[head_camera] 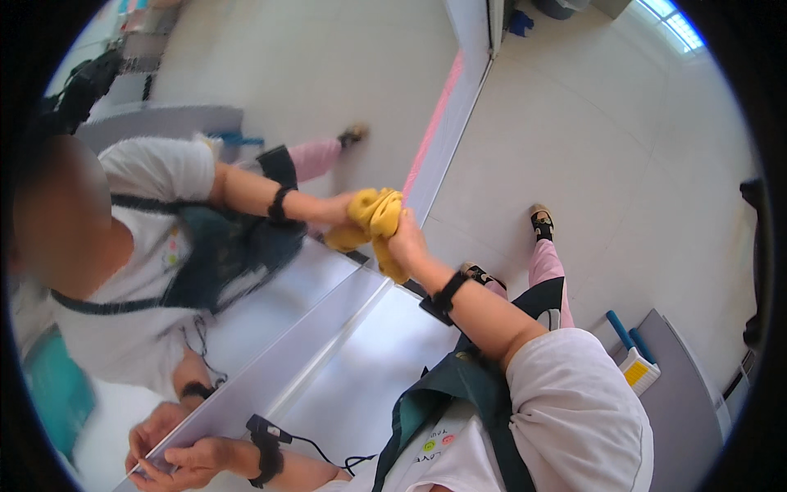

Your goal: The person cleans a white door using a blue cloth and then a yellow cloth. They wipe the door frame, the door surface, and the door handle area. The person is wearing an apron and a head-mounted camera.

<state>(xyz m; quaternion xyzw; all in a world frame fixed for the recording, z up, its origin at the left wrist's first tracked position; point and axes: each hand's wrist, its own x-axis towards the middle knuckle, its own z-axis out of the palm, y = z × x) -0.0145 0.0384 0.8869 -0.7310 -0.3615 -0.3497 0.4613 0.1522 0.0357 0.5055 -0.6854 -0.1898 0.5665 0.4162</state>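
My right hand (411, 245) holds a bunched yellow cloth (386, 215) against the face of a large mirror (295, 55). The cloth's folds hide most of my fingers, and a loose end hangs below them. My left hand (197, 462) is low at the picture's left, its thumb and fingers around the edge of the pale frame strip (295, 344) along the mirror. Both wrists wear black bands; a small black device (268, 428) with a cable sits by the left one. My reflection shows the same arms and cloth.
A white ledge or tabletop (375, 357) lies between my body and the mirror. At the right, a blue-handled tool with a white and yellow head (639, 371) rests by a grey panel (676, 393). Tiled floor (602, 135) extends beyond, with a dark bin (556, 7) and a blue item (521, 23).
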